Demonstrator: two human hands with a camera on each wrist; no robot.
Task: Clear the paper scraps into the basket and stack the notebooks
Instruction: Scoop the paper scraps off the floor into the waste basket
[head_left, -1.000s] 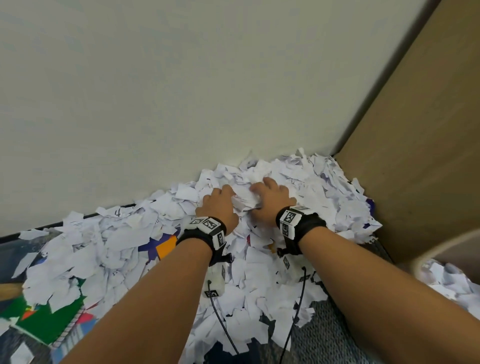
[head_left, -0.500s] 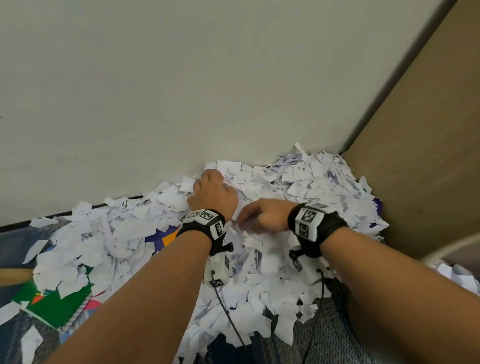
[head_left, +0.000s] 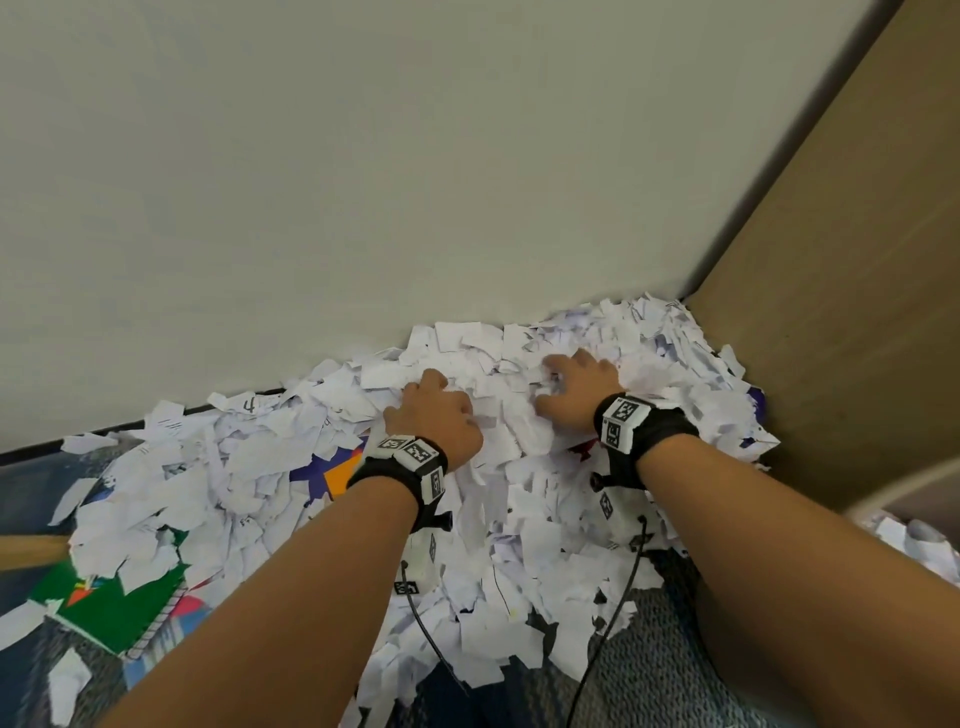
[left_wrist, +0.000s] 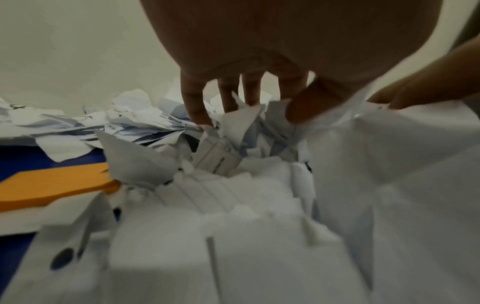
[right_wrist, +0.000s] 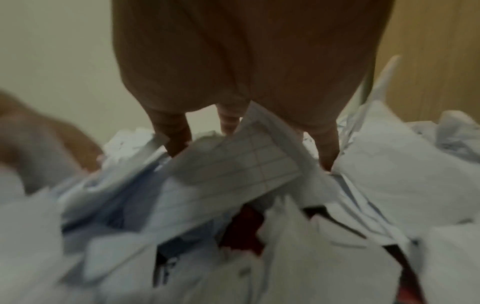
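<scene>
Far left: green notebook (head_left: 111, 610), spiral-bound, glossy cover, lies flat on the floor half under torn bits, w/ another cover peeking beneath it. Not stacked yet, I'd say. Next along, a blue/orange notebook (head_left: 332, 475), smooth card, mostly buried.

Middle: paper scraps (head_left: 519, 561), a big loose heap of white lined sheets torn into ragged, crumpled bits, thin & light, piled into the corner against the wall (head_left: 363, 182). My left hand (head_left: 436, 415) is dug into the heap, fingers (left_wrist: 193, 102) curled down among scraps, raking up a bunch; grip narrow, closing on paper. My right hand (head_left: 576, 389) just beside it, fingers (right_wrist: 328, 152) spread & hooked into the pile, a lined piece caught btwn them; grip half closed on scraps too.

Right: brown panel (head_left: 857, 312), flat, matte. At far right edge the basket (head_left: 904, 483), pale curved rim, some scraps already inside.

Progress: early-ish by my read. A bit is in the basket, most of the heap is left, notebooks need digging out & stacking
</scene>
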